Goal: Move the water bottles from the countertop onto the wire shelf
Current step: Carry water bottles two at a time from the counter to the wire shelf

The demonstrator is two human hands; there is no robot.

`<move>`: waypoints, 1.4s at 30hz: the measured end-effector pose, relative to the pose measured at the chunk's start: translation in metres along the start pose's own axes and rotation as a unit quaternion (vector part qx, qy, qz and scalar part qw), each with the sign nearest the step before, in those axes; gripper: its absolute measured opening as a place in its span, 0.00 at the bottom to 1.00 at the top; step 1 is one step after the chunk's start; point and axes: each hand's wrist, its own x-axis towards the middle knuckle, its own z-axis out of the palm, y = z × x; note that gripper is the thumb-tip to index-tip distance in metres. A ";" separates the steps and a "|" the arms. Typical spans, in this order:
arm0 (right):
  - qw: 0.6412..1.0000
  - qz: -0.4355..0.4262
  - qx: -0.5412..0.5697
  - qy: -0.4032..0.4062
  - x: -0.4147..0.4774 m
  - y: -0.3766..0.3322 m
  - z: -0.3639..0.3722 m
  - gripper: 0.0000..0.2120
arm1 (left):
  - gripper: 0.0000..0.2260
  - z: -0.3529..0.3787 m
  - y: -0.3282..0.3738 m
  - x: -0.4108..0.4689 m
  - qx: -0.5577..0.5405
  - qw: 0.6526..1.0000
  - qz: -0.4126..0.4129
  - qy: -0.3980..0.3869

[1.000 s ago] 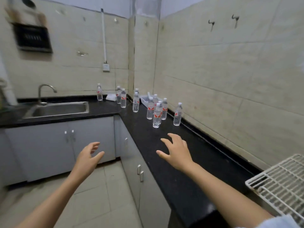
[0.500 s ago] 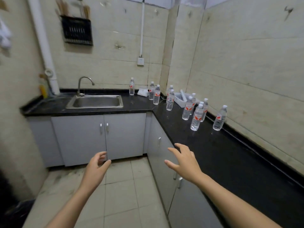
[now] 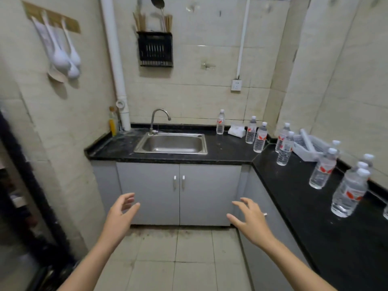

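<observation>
The left hand (image 3: 120,215) and right hand (image 3: 249,221) hang empty with fingers spread wide, while the bottles (image 3: 347,196) stand on the counter (image 3: 304,206) at the right, bunched close, so I think one quick grab could knock the others over.

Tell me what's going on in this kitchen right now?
A person stands facing the sink with both arms held out over the floor. The left hand and the right hand are open and hold nothing. The water bottles all stand upright on the black countertop, one just right of the sink and the rest around the corner and along the right-hand run. No bottle is being touched, and the wire shelf is out of view.
</observation>
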 end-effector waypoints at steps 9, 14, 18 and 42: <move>0.999 -0.010 0.032 -0.042 0.131 -0.003 0.049 0.60 | 0.13 0.018 -0.056 0.081 -0.057 0.991 -0.076 0.089; 0.997 -0.003 0.034 -0.066 0.193 0.007 0.065 0.53 | 0.13 0.072 -0.085 0.149 -0.060 0.990 -0.109 0.068; 0.999 0.016 0.015 -0.032 0.259 0.029 0.062 0.35 | 0.13 0.125 -0.088 0.226 -0.075 0.990 -0.117 0.029; 0.975 0.189 0.080 0.087 0.515 0.201 0.002 0.50 | 0.11 0.443 -0.066 0.511 -0.099 0.967 -0.130 -0.196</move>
